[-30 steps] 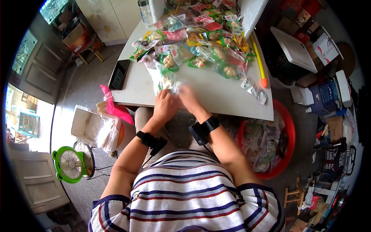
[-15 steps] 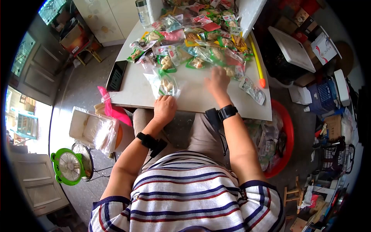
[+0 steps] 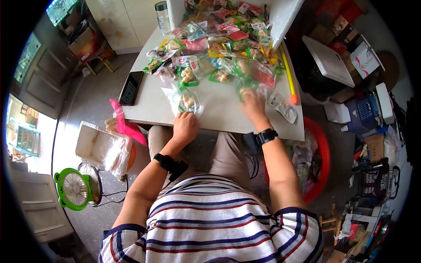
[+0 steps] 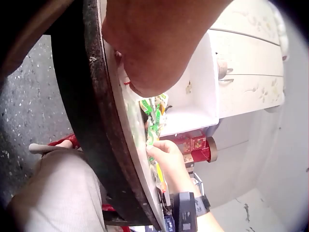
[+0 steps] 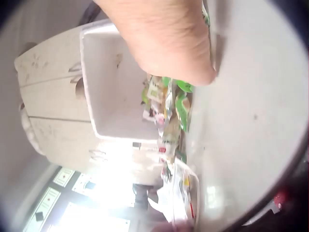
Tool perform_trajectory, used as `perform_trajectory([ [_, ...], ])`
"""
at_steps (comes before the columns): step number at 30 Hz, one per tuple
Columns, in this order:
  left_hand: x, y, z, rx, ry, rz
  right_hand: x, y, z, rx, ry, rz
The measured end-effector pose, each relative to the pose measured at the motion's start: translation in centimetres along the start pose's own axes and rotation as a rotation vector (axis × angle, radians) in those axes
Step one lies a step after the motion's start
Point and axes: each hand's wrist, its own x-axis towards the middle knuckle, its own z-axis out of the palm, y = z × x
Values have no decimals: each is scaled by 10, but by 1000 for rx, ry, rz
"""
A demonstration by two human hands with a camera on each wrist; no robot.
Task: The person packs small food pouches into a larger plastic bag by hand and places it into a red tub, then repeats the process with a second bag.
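My left hand (image 3: 186, 127) is at the table's near edge, fingers curled on the near end of a clear plastic bag (image 3: 200, 108). Inside that bag shows a green-edged food packet (image 3: 187, 101) with pale pieces in it. Farther right, my right hand (image 3: 254, 105) grips a green-edged food packet (image 3: 244, 89) at the near side of the pile. The left wrist view shows the right hand's thumb and fingers (image 4: 161, 146) brought together at the packets; in the right wrist view the back of the hand (image 5: 169, 43) hides its fingertips.
Many mixed food packets (image 3: 219, 48) spread from an open white foam box (image 3: 287, 17) over the table (image 3: 215, 116). A phone (image 3: 131, 88) lies left, a yellow stick (image 3: 287, 74) and a silver packet (image 3: 283, 107) right. Below stands a red basin (image 3: 325, 153) holding packets.
My right hand left the clear bag, moved right to the packet pile and took hold of a green-edged packet, drawing it slightly nearer. My left hand stayed at the bag.
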Motion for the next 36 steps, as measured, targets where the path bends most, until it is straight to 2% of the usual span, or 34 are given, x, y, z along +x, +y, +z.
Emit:
perform_trajectory([
  [4, -2, -1, 1, -8, 8, 3, -14, -31, -9, 341, 71, -147],
  [7, -2, -1, 0, -8, 6, 1, -6, -18, -14, 208, 288, 169],
  [9, -3, 0, 0, -3, 0, 3, -2, 4, -13, 157, 281, 288],
  [11, -3, 1, 0, 5, 0, 11, -1, 22, -2, 125, 152, 497],
  [14, -6, -4, 4, -18, -10, 30, -1, 45, 26, 333, -14, 659],
  [17, -6, -1, -2, -83, -14, 4, -5, 60, 42, 1090, -285, 807],
  [18, -6, -1, -1, -90, 13, 10, 2, 34, 7, 1061, -354, 920],
  [21, -8, -2, -3, -71, 52, 0, -10, -4, -1, 1719, -55, 868],
  [22, -8, 2, -6, -50, 44, -14, -10, -16, -12, 1802, -18, 864],
  [26, -4, 15, -19, -89, -71, -67, -24, -42, -35, 1931, -11, 871],
  [29, -3, 19, -17, -157, -64, -115, -34, -60, -35, 2067, 61, 779],
  [31, -1, 22, -17, -189, -36, -106, -38, -72, -33, 2125, 54, 714],
  [36, -1, 22, -16, -208, 13, -143, -48, -80, -18, 2107, -42, 707],
])
